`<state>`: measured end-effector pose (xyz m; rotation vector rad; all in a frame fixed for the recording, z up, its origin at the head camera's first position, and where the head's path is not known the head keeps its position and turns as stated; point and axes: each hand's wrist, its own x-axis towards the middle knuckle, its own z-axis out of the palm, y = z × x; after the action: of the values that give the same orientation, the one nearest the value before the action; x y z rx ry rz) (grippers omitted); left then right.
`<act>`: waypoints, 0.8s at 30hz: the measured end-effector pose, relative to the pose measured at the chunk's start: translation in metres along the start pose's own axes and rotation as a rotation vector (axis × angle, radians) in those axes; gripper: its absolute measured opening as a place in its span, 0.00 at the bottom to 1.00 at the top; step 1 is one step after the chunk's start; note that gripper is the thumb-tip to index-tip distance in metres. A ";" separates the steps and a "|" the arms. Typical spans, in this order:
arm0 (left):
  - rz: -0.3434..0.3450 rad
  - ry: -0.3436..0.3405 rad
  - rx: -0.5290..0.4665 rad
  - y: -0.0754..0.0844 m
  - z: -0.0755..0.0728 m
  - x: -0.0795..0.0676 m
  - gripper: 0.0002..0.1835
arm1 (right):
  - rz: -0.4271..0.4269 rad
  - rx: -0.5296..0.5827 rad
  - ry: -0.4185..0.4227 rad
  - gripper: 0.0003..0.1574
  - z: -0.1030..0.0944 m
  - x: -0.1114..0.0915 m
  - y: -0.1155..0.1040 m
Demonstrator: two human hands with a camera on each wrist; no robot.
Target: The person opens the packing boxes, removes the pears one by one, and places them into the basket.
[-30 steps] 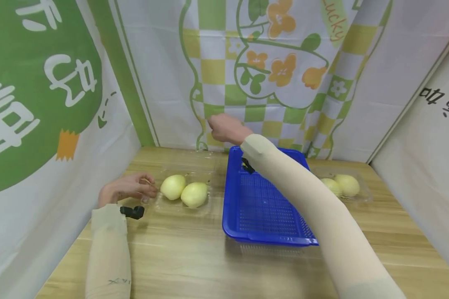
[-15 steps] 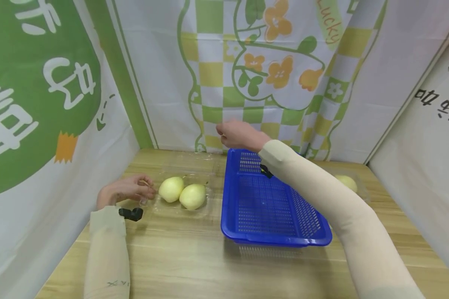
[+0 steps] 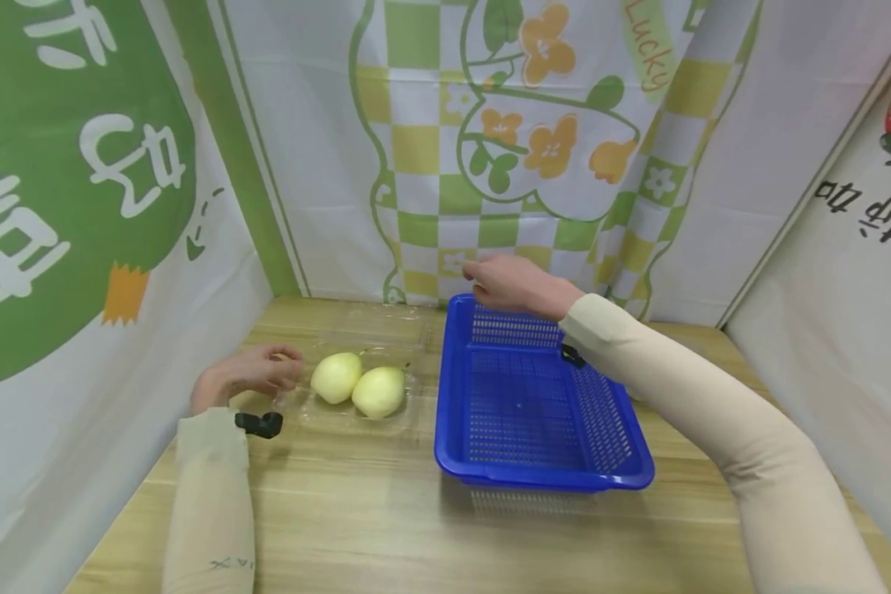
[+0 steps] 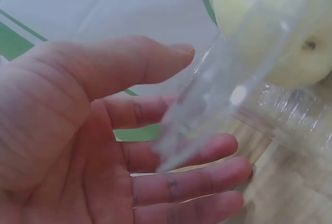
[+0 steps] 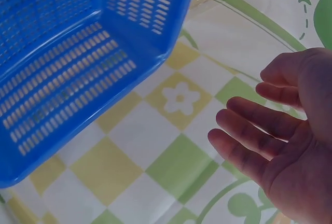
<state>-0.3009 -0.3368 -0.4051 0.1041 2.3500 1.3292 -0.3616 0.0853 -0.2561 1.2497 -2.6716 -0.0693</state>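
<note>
My left hand (image 3: pixel 256 375) is at the left edge of a clear plastic fruit box (image 3: pixel 408 422). In the left wrist view its thumb stands apart from the loosely extended fingers (image 4: pixel 207 180), with the clear plastic edge (image 4: pixel 223 89) in front of them. Two pale yellow pears, a left pear (image 3: pixel 337 378) and a right pear (image 3: pixel 380 393), lie side by side in the box. My right hand (image 3: pixel 516 285) hovers over the far end of a blue plastic basket (image 3: pixel 542 477), fingers loosely bent and holding nothing. The basket has slotted sides, and no fruit shows in it.
The wooden table (image 3: pixel 327 511) meets a patterned curtain (image 3: pixel 416 148) at the back. Printed cloth walls stand on both sides, the left wall (image 3: pixel 223 280) close to my left arm. My right sleeve (image 3: pixel 713 412) crosses the table's right side and covers part of it.
My right hand has moved right and slightly down over the basket's far end. The right arm now hides the pears seen earlier at the right. My left hand stays nearly still.
</note>
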 end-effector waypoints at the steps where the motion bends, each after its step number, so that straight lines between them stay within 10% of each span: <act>1: -0.003 0.010 0.015 0.000 -0.001 0.000 0.29 | 0.000 -0.010 -0.005 0.05 0.000 -0.002 0.001; 24: 0.041 0.053 0.110 0.011 -0.003 0.011 0.28 | 0.116 0.131 0.030 0.18 -0.005 -0.069 0.038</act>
<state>-0.3136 -0.3299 -0.3980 0.1528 2.4785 1.2351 -0.3465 0.1623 -0.2574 1.1184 -2.7545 0.1414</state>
